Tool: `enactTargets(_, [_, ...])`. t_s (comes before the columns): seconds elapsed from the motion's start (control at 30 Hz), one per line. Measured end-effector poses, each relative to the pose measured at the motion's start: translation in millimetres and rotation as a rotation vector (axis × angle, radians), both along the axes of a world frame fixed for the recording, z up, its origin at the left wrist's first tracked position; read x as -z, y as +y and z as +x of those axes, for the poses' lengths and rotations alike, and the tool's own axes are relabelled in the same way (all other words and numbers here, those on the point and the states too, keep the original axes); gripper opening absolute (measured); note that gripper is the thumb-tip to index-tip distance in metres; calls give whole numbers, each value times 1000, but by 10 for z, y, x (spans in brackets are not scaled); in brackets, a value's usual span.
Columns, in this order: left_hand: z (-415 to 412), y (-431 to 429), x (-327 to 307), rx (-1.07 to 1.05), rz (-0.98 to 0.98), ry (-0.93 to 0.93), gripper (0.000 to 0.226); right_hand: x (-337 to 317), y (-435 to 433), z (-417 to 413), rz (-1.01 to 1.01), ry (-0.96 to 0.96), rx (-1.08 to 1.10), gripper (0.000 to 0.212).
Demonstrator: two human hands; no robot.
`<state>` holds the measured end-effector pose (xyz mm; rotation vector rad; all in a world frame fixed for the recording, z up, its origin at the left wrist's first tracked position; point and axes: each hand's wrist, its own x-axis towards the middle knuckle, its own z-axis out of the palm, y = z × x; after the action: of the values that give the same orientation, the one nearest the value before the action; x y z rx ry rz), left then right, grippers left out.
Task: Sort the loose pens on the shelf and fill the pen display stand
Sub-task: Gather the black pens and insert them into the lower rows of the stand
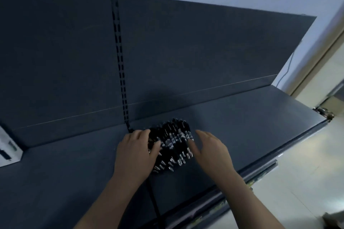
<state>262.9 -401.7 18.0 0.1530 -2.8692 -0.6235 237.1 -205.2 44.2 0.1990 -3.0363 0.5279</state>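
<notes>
A heap of black pens [173,145] with silver tips lies on the dark blue shelf [251,122], close to the back panel. The pens lie side by side, tips toward me. My left hand [135,152] rests on the heap's left side, its fingers spread over the pens. My right hand [210,150] is at the heap's right edge with straight fingers, its fingertips touching the outermost pens. No pen display stand is in view.
A slotted upright [121,69] runs down the shelf's dark back panel to the heap. A white box [9,147] sits at the far left of the shelf. The shelf's front edge [260,173] runs diagonally to the lower right, with pale floor beyond.
</notes>
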Motion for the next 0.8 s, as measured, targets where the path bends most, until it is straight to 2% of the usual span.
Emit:
enactTargets(0.1, [-182, 57, 102, -102, -67, -133, 71, 122, 15, -335, -34, -43, -9, 43])
enactTargets(0.27, [-313, 205, 276, -220, -57, -295, 85, 428, -64, -697, -46, -155, -35, 44])
enactTargets(0.47, [-454, 376, 425, -232, 48, -207, 79, 569, -83, -966, 29, -121, -193, 70])
enactTargets(0.57, [-431, 429, 426, -265, 67, -145, 88, 593, -49, -1057, 58, -104, -264, 77])
enactTargets(0.67, [-375, 483, 385, -441, 8, -92, 90, 611, -13, -1100, 86, -78, -317, 81])
enactTargets(0.8, [-273, 558, 319, -731, -6, -285, 87, 633, 20, -1122, 62, -68, -373, 81])
